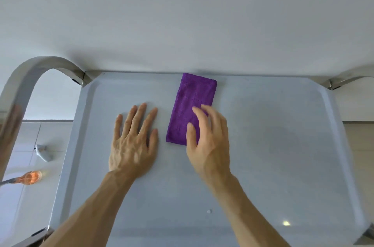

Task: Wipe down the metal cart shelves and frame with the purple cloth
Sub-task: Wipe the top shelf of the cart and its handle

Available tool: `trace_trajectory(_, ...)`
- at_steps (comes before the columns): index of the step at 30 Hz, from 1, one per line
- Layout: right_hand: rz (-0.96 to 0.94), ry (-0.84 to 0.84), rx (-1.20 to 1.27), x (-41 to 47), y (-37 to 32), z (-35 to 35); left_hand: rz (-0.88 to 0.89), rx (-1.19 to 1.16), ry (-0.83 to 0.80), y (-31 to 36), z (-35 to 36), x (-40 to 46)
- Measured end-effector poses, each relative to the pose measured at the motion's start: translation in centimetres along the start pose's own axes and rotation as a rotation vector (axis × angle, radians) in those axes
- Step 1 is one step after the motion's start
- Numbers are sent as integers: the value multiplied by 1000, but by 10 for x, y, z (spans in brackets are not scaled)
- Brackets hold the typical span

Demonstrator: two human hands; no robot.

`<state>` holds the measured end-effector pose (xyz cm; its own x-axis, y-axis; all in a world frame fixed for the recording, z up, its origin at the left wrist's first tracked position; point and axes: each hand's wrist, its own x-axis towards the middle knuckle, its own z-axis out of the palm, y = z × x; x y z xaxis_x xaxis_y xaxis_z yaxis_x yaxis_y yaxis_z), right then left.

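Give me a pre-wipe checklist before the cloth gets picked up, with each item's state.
1. Cloth folded flat on the top shelf: ok.
2. Right hand over the cloth's near end: ok.
3. Firm grip on the cloth: not ok, fingers only loosely curved.
4. Left hand flat on the shelf, beside the cloth: ok.
5. Cloth damp: cannot tell.
6. Lower shelves reachable: cannot tell, out of view.

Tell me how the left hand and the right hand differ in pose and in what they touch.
The left hand lies flat, palm down, with fingers straight and spread; the right hand is raised at the knuckles with fingers loosely bent. The left hand rests on the bare cart shelf, beside the purple cloth; the right hand reaches over the cloth's near end. Neither grips anything.
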<state>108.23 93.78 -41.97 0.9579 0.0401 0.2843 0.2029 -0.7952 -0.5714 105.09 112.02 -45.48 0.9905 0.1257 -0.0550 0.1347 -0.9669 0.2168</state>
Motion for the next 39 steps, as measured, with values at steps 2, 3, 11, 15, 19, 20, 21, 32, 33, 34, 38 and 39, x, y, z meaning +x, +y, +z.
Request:
trace_trajectory(2,17,-80,-38,38,-9,20,0,-4,-1,0,1,-1)
trace_trajectory(3,21,-146,-89,49,-13,31,0,-7,0,-1,1,-2)
trace_trajectory(11,-130,-239,-365,46,25,46,14,-5,11,-4,3,-4)
trace_trajectory(15,-54,-183,-451,63,89,6,10,-3,4,-3,3,-2)
trace_trajectory(19,206,-104,-500,82,107,-3,19,1,11,-5,5,0)
trace_trajectory(20,227,-104,-520,83,98,5,21,1,14,-6,5,1)
trace_trajectory(21,228,-115,-535,83,87,13,22,1,15,-7,5,1)
trace_trajectory(32,-255,-296,-369,57,8,63,25,-11,14,-6,3,0)
trace_trajectory(33,-224,-275,-376,60,17,57,24,-11,14,-6,3,0)
trace_trajectory(34,-173,-246,-392,63,28,50,22,-12,13,-6,2,0)
trace_trajectory(38,-5,-171,-474,72,71,24,23,-25,26,-5,2,1)
trace_trajectory(39,27,-179,-492,72,76,21,26,-26,30,-5,3,1)
